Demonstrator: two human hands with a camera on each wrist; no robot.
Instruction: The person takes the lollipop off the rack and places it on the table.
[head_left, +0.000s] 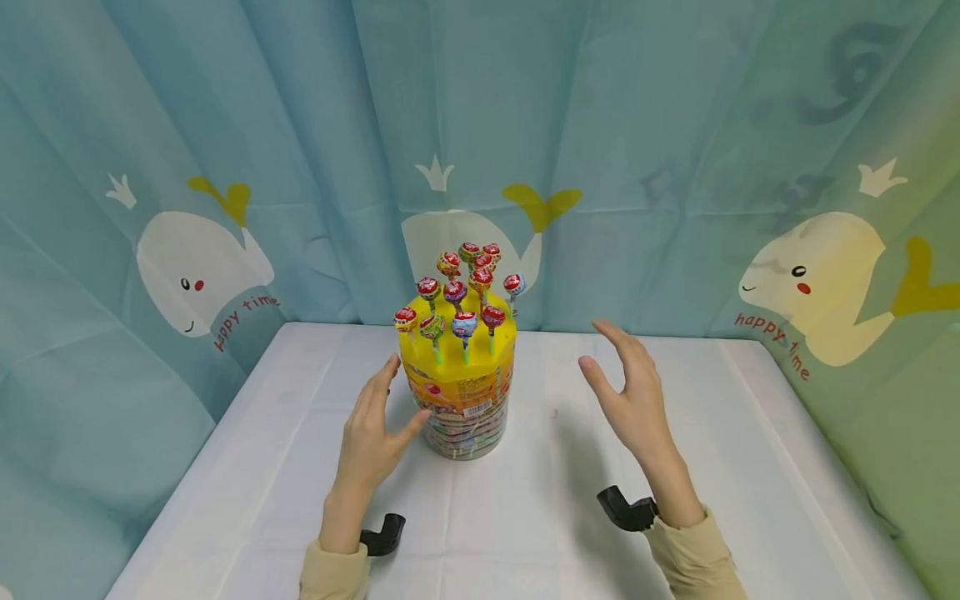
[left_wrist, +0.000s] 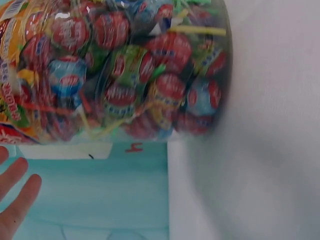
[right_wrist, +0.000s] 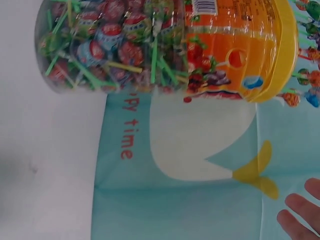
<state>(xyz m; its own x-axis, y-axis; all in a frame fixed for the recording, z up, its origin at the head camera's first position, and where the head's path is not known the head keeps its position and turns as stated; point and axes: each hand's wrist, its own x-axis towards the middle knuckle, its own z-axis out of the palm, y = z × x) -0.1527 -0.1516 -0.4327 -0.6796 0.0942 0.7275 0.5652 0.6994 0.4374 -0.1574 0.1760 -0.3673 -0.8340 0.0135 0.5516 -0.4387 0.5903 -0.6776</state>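
Observation:
A clear plastic jar (head_left: 467,429) full of wrapped lollipops stands upright on the table, with an orange label and a yellow lid (head_left: 450,360). Several lollipops (head_left: 464,323) stick up out of the lid on green sticks. My left hand (head_left: 372,446) is at the jar's left side, fingers spread and fingertips near the lid's edge, holding nothing. To the right of the jar my right hand (head_left: 633,400) hovers over the table, its thumb and fingers apart and nothing between them. Loose lollipops fill the jar's lower part (left_wrist: 120,75) in the left wrist view.
A white cloth (head_left: 525,517) covers the table. Behind and at both sides hangs a blue-green curtain (head_left: 315,125) printed with white whales, close to the table's back edge. Each wrist carries a black bracket, the right bracket (head_left: 626,510) and the left bracket (head_left: 384,535).

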